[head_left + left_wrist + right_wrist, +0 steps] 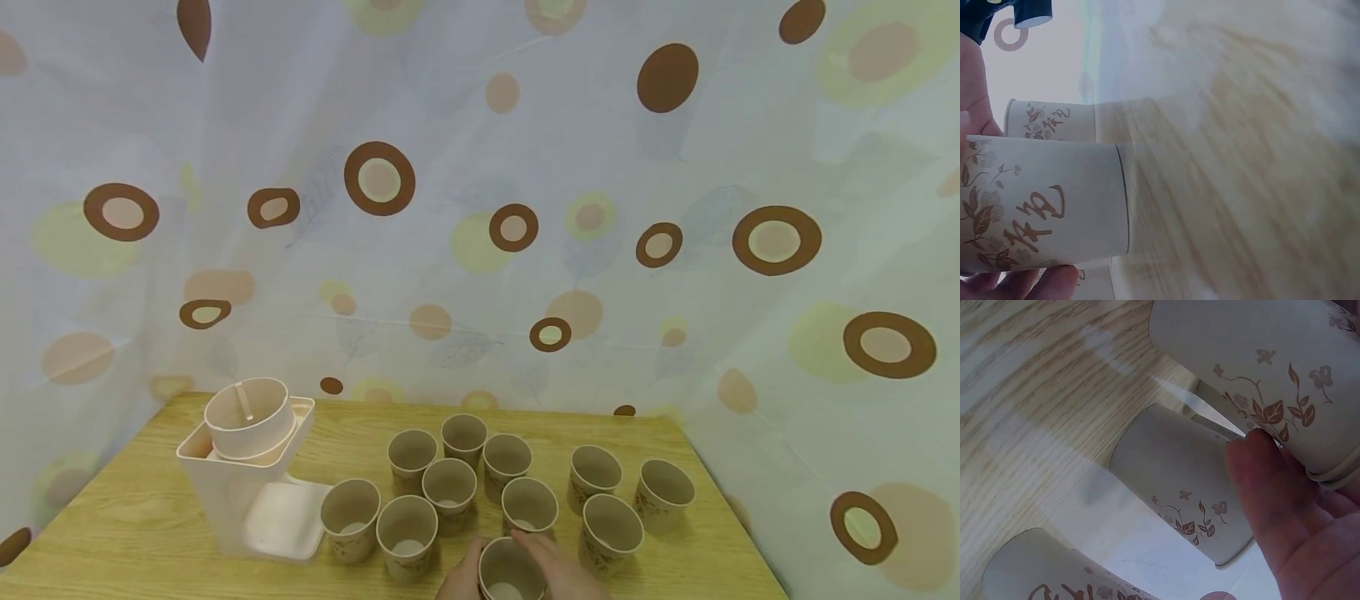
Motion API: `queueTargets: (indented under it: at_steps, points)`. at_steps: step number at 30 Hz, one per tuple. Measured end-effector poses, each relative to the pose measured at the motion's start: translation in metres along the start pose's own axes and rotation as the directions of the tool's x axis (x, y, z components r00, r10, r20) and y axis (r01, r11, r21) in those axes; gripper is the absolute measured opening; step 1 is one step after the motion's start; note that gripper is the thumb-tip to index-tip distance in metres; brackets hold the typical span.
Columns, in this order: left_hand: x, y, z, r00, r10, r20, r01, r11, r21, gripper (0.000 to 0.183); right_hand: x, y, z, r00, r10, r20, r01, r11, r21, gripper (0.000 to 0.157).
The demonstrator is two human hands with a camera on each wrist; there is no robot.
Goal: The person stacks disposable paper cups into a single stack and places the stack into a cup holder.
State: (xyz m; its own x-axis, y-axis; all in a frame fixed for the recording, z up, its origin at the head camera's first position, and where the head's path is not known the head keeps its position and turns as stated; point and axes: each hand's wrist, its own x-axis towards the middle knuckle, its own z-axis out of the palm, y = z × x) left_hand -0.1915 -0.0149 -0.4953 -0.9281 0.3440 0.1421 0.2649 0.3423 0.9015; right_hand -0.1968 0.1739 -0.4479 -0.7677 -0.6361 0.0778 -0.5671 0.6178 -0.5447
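At the front edge of the head view, a patterned paper cup (512, 571) sits between both hands, and its doubled rim shows another cup nested with it. My left hand (461, 575) grips it from the left; in the left wrist view the fingers (1054, 284) curl under its printed side. From the right, my right hand (562, 573) holds it near the rim, fingers (1260, 462) along its leaf-printed wall in the right wrist view. Just behind the held cup stands another upright paper cup (529, 504). The right thumb is hidden in the right wrist view.
Several upright paper cups stand left of and behind the hands, including a front cup (407, 537). More are grouped at the right, one cup (611, 533) close beside my right hand. A white plastic holder (225, 492) with a round container (251, 421) stands at left on the wooden table (112, 533).
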Motion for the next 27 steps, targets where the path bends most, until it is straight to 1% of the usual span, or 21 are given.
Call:
queueTargets:
  at_steps: [2, 5, 6, 8, 10, 11, 12, 14, 16, 17, 18, 19, 21, 24, 27]
  points:
    - [0.0, 0.001, -0.002, 1.0, 0.006, 0.022, -0.005, 0.998, -0.066, 0.062, 0.0, 0.001, 0.0, 1.0, 0.001, -0.001, -0.001, 1.0, 0.004, 0.079]
    - [0.0, 0.002, -0.004, 0.999, 0.004, 0.048, 0.004, 0.986, -0.165, 0.065, 0.0, 0.001, 0.0, 1.0, 0.015, -0.001, -0.015, 1.0, 0.016, 0.08]
    - [0.0, 0.003, -0.005, 0.999, 0.001, 0.048, 0.008, 0.984, -0.177, 0.065, 0.0, 0.0, 0.0, 1.0, 0.017, -0.002, -0.017, 1.0, 0.021, 0.08]
    - [0.0, 0.004, -0.006, 0.999, -0.006, 0.04, 0.012, 0.986, -0.167, 0.064, 0.001, -0.002, -0.001, 1.0, 0.021, -0.005, -0.021, 0.999, 0.026, 0.081]
    - [0.0, 0.005, -0.006, 1.0, -0.003, 0.026, 0.007, 0.989, -0.148, 0.062, 0.0, -0.006, -0.004, 0.998, 0.06, -0.008, -0.06, 0.998, 0.029, 0.082]
    - [-0.001, 0.005, -0.006, 1.0, 0.01, 0.013, -0.008, 0.993, -0.122, 0.062, 0.0, -0.009, -0.006, 0.997, 0.078, -0.025, -0.077, 0.997, 0.03, 0.08]
    - [-0.001, 0.005, -0.006, 1.0, 0.011, -0.001, -0.011, 0.996, -0.093, 0.062, -0.001, -0.012, -0.009, 0.994, 0.094, -0.059, -0.093, 0.995, 0.023, 0.076]
    - [-0.003, 0.007, -0.006, 0.999, 0.026, -0.026, -0.027, 0.998, -0.05, 0.062, -0.001, -0.02, -0.015, 0.976, 0.144, -0.164, -0.147, 0.989, -0.008, 0.066]
    - [-0.004, 0.01, -0.007, 0.998, 0.036, -0.051, -0.037, 0.999, -0.01, 0.063, 0.002, -0.025, -0.023, 0.94, 0.18, -0.289, -0.205, 0.977, -0.056, 0.052]
    - [-0.004, 0.01, -0.008, 0.998, 0.036, -0.059, -0.036, 0.999, 0.004, 0.064, 0.005, -0.027, -0.027, 0.921, 0.177, -0.346, -0.223, 0.97, -0.098, 0.046]
    - [-0.005, 0.011, -0.009, 0.998, 0.031, -0.062, -0.032, 1.0, 0.0, 0.065, 0.009, -0.028, -0.032, 0.907, 0.183, -0.379, -0.25, 0.959, -0.133, 0.042]
    - [-0.005, 0.012, -0.01, 0.997, 0.029, -0.065, -0.029, 1.0, -0.001, 0.065, 0.013, -0.028, -0.035, 0.899, 0.191, -0.395, -0.274, 0.948, -0.164, 0.041]
    - [-0.006, 0.012, -0.012, 0.998, 0.02, -0.065, -0.02, 1.0, -0.005, 0.066, 0.021, -0.026, -0.04, 0.905, 0.198, -0.377, -0.295, 0.931, -0.218, 0.044]
    - [-0.009, 0.011, -0.014, 0.998, 0.019, -0.067, -0.019, 1.0, 0.004, 0.066, 0.03, -0.017, -0.04, 0.927, 0.222, -0.303, -0.304, 0.917, -0.257, 0.058]
    - [-0.011, 0.01, -0.014, 0.996, 0.035, -0.077, -0.033, 0.999, 0.028, 0.067, 0.034, -0.011, -0.036, 0.93, 0.257, -0.262, -0.329, 0.899, -0.288, 0.07]
